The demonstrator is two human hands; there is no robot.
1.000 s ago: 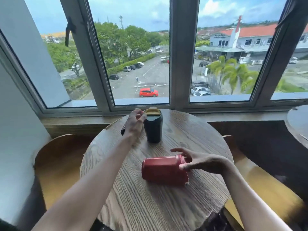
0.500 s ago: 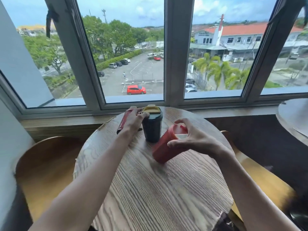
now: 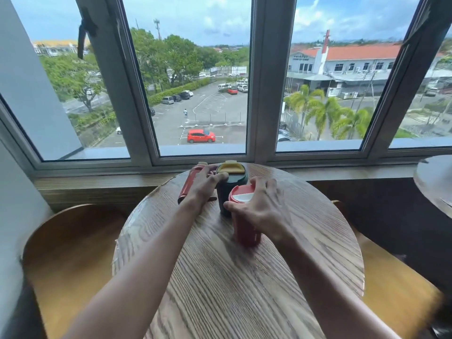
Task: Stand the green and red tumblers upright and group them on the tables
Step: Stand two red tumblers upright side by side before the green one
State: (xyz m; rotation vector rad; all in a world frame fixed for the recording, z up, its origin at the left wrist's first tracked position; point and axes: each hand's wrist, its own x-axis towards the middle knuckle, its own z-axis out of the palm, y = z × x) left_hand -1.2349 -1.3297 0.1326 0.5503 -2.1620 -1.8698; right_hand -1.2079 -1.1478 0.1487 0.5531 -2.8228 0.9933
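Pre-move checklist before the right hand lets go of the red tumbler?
1. Red tumbler upright: ok.
2. Its base flat on the round table: cannot tell, image blurred.
3. Right hand gripping it near the lid: ok.
4. Grouped beside green tumbler: ok; whether they touch, cannot tell.
5. Green tumbler upright, left hand resting on it: ok.
6. Slim red bottle behind the left hand upright: not ok, tilted.
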